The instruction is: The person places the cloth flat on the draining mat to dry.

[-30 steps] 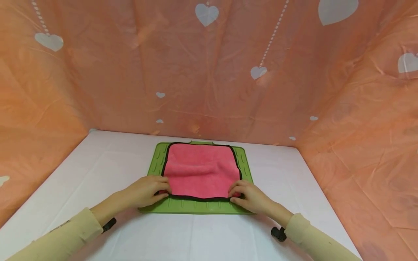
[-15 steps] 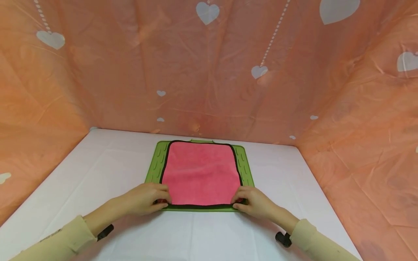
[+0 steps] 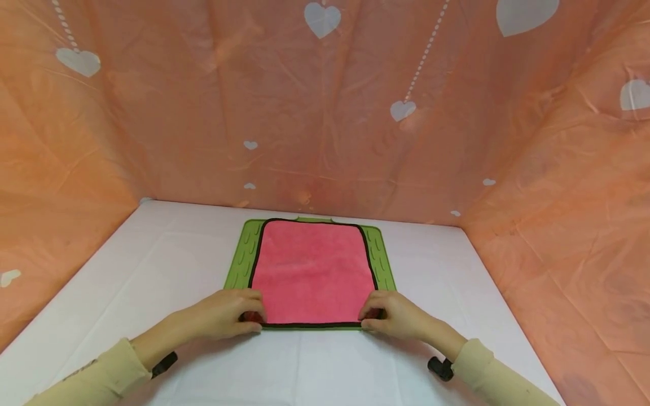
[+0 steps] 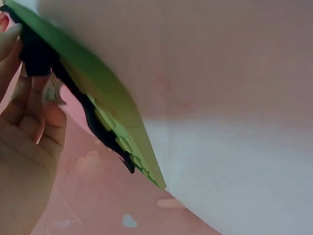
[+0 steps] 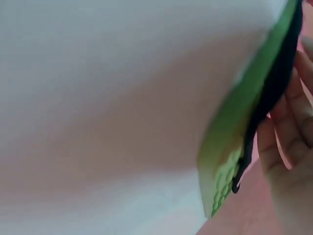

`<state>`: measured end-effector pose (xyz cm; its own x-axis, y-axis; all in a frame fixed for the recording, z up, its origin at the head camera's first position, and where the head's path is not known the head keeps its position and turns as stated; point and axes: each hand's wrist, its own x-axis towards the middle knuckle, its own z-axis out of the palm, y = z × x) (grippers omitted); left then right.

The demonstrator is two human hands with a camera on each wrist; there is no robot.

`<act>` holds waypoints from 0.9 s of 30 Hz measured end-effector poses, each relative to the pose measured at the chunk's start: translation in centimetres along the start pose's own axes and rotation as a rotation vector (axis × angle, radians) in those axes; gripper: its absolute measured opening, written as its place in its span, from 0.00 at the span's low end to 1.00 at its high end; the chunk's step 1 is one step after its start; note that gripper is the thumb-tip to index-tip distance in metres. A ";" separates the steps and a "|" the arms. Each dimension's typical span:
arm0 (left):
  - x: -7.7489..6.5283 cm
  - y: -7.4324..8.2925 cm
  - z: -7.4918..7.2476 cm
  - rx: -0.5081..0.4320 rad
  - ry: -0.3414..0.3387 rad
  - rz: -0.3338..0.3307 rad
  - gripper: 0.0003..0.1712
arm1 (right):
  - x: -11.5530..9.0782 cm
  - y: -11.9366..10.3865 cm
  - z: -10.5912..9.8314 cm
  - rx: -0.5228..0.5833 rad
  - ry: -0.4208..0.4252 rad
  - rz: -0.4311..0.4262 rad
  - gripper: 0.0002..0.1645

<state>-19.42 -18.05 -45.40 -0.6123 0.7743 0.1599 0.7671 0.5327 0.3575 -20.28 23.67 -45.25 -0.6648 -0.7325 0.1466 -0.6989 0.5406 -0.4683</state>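
A pink cloth with black edging lies spread over a green ridged mat in the head view. At its near left corner my left hand pinches the edge between thumb and fingers. The near right corner is pinched likewise by my right hand. In the left wrist view the fingers of the left hand are at the dark edging, just above the green mat. The right wrist view has the right hand at the black edging. Both corners are partly hidden by fingers.
The mat rests on a white-covered table. Orange sheeting with white hearts rises behind the table and on both sides. A black device shows below each wrist, at the left and the right.
Both hands have drawn the cloth's near edge toward me, close to the mat's near edge. The folds across the cloth have flattened. Over the last half second the hands moved only slightly.
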 end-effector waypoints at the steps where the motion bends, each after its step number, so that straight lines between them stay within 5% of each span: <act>1: 0.1 -0.1 -0.1 -0.010 0.008 -0.019 0.04 | 0.2 0.1 -0.2 0.020 0.012 -0.002 0.04; 7: 1.9 -1.7 -1.2 0.026 0.126 -0.112 0.06 | 2.4 1.6 -1.5 0.066 0.164 0.065 0.07; 15: 4.7 -6.1 -2.2 0.084 0.198 -0.229 0.15 | 5.9 4.2 -2.4 0.048 0.326 0.228 0.13; 21: 6.0 -8.6 -2.7 0.049 0.152 -0.349 0.28 | 7.5 6.4 -2.7 -0.001 0.329 0.373 0.24; 27: 6.4 -9.6 -2.6 0.015 0.102 -0.397 0.31 | 8.1 7.8 -2.7 -0.052 0.291 0.387 0.22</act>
<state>-31.26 -19.08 -45.43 -0.8767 0.4699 0.1027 0.4693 0.7888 0.3969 -31.84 23.03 -45.38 -0.9195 -0.3316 0.2110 -0.3930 0.7761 -0.4932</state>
